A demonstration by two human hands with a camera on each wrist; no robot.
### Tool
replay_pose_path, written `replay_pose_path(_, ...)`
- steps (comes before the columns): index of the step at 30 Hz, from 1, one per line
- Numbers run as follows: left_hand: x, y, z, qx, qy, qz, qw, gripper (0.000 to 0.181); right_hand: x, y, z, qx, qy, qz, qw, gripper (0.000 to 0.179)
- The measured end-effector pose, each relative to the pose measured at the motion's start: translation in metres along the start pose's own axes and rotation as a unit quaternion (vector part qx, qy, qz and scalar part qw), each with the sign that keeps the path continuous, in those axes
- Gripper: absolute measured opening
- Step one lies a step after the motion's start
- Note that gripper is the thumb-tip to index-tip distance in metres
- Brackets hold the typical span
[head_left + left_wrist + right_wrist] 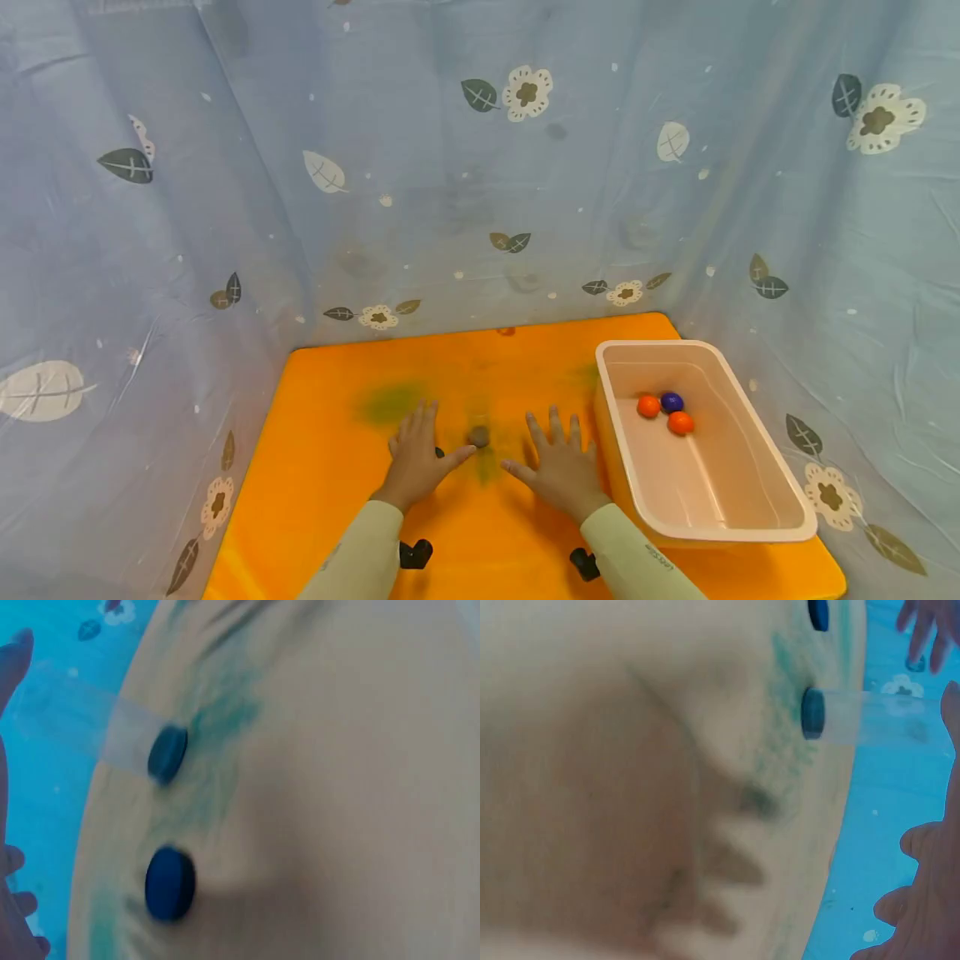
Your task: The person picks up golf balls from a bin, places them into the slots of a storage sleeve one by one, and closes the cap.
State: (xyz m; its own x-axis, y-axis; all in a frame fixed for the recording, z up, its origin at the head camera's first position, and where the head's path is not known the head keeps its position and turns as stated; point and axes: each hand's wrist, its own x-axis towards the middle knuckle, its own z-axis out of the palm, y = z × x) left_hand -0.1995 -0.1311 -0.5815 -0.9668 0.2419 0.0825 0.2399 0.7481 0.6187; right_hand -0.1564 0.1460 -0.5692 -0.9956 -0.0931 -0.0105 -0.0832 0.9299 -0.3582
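Note:
A clear tube-like container [478, 437] with a dark round end stands upright on the orange table [330, 467], between my two hands. Both wrist views show its see-through body [127, 735] rising from the dark base [813, 714]. Beside it is a separate dark round cap [169, 885], mostly covered by my left hand [417, 458] in the head view. That hand has its fingers spread and holds nothing; its thumb points toward the tube. On the other side my right hand [564, 471] is spread too, nothing in it, apart from the tube.
A pale plastic tub [738, 533] stands at the table's right side, holding two orange balls [681, 423] and a dark blue ball [671, 402]. Green smears [390, 402] mark the tabletop. A blue curtain [450, 150] with leaves and flowers surrounds the table's back and sides.

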Motion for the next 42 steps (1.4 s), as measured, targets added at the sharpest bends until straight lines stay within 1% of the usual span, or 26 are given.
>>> replay_pose_path(2, 0.008, 0.004, 0.010, -0.048, 0.002, -0.008, 0.9988, 0.114, -0.004, 0.000, -0.001, 0.013, 0.009, 0.002, 0.9999, 0.100)
replay_pose_path(5, 0.020, 0.008, 0.025, -0.115, 0.004, -0.031, 0.9928, 0.114, -0.013, 0.000, -0.002, 0.036, 0.020, 0.008, 0.9991, 0.103)
replay_pose_path(8, 0.032, 0.012, 0.041, -0.183, 0.007, -0.047, 0.9820, 0.114, -0.021, 0.000, -0.007, 0.060, 0.035, 0.010, 0.9975, 0.104)
replay_pose_path(12, 0.046, 0.012, 0.061, -0.257, 0.012, -0.051, 0.9651, 0.116, -0.032, 0.000, -0.019, 0.090, 0.053, 0.001, 0.9945, 0.099)
replay_pose_path(15, 0.050, 0.009, 0.070, -0.292, 0.027, -0.055, 0.9544, 0.114, -0.037, -0.005, -0.031, 0.100, 0.069, -0.019, 0.9924, 0.095)
replay_pose_path(17, 0.053, 0.010, 0.073, -0.302, 0.044, -0.057, 0.9508, 0.112, -0.039, -0.008, -0.041, 0.101, 0.085, -0.032, 0.9908, 0.095)
replay_pose_path(20, 0.056, 0.017, 0.080, -0.315, 0.071, -0.055, 0.9447, 0.102, -0.042, -0.007, -0.060, 0.109, 0.119, -0.050, 0.9856, 0.090)
replay_pose_path(22, 0.059, 0.021, 0.086, -0.317, 0.087, -0.054, 0.9429, 0.093, -0.046, -0.003, -0.075, 0.125, 0.144, -0.058, 0.9799, 0.088)
replay_pose_path(24, 0.063, 0.026, 0.093, -0.324, 0.094, -0.050, 0.9400, 0.081, -0.050, 0.004, -0.090, 0.145, 0.168, -0.063, 0.9730, 0.086)
replay_pose_path(27, 0.068, 0.033, 0.102, -0.323, 0.092, -0.044, 0.9409, 0.061, -0.055, 0.020, -0.109, 0.180, 0.193, -0.063, 0.9624, 0.084)
replay_pose_path(29, 0.067, 0.034, 0.101, -0.317, 0.090, -0.039, 0.9433, 0.050, -0.053, 0.028, -0.118, 0.200, 0.201, -0.064, 0.9569, 0.082)
replay_pose_path(31, 0.066, 0.035, 0.098, -0.310, 0.088, -0.033, 0.9462, 0.044, -0.049, 0.037, -0.127, 0.217, 0.205, -0.061, 0.9525, 0.079)
replay_pose_path(36, 0.062, 0.038, 0.090, -0.295, 0.081, -0.016, 0.9520, 0.038, -0.036, 0.062, -0.146, 0.260, 0.200, -0.040, 0.9438, 0.072)
replay_pose_path(39, 0.059, 0.041, 0.083, -0.276, 0.076, 0.000, 0.9581, 0.035, -0.027, 0.079, -0.157, 0.280, 0.195, -0.019, 0.9398, 0.072)
replay_pose_path(42, 0.056, 0.049, 0.073, -0.256, 0.064, 0.023, 0.9642, 0.032, -0.019, 0.097, -0.169, 0.295, 0.187, 0.006, 0.9370, 0.074)
